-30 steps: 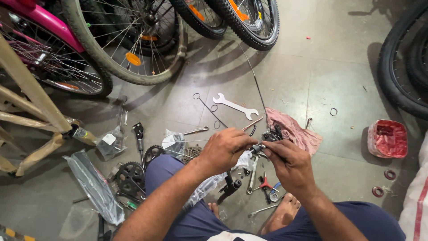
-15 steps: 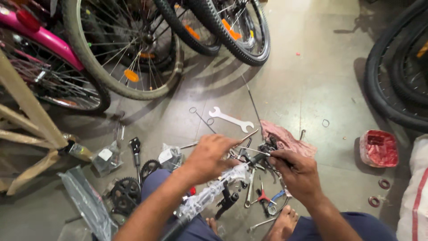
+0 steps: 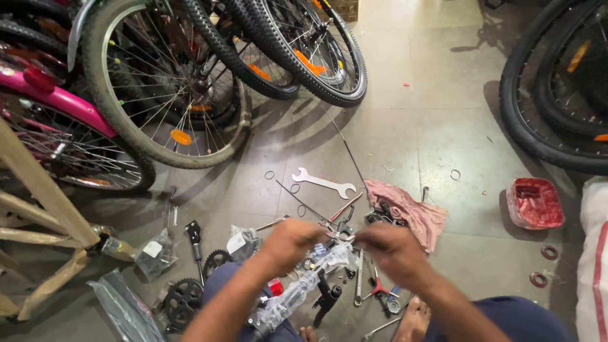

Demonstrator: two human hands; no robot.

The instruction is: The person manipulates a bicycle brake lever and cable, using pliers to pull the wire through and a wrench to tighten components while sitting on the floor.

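Observation:
My left hand (image 3: 292, 244) and my right hand (image 3: 387, 248) meet over the floor, both blurred, pinching a small metal bicycle part (image 3: 342, 235) between them. Under the left forearm lies a long part wrapped in clear plastic (image 3: 297, 292). Just beyond the right hand a pink rag (image 3: 415, 212) carries dark metal pieces. A silver double-ended spanner (image 3: 324, 183) lies on the floor a little farther out. A thin cable (image 3: 347, 149) runs from the hands toward the wheels.
Several bicycle wheels (image 3: 164, 95) stand at top left, a tyre (image 3: 538, 95) at right. Chainrings (image 3: 185, 294), plastic bags (image 3: 155, 253), a red tub (image 3: 535, 202), red washers (image 3: 548, 252), loose tools (image 3: 379, 288) and my bare foot (image 3: 415, 320) crowd the tiled floor. A wooden frame (image 3: 38, 215) is at left.
My view has tilted up toward the wheels. Both hands have stayed together on the small part and shifted slightly; the plastic-wrapped part now shows under the left arm.

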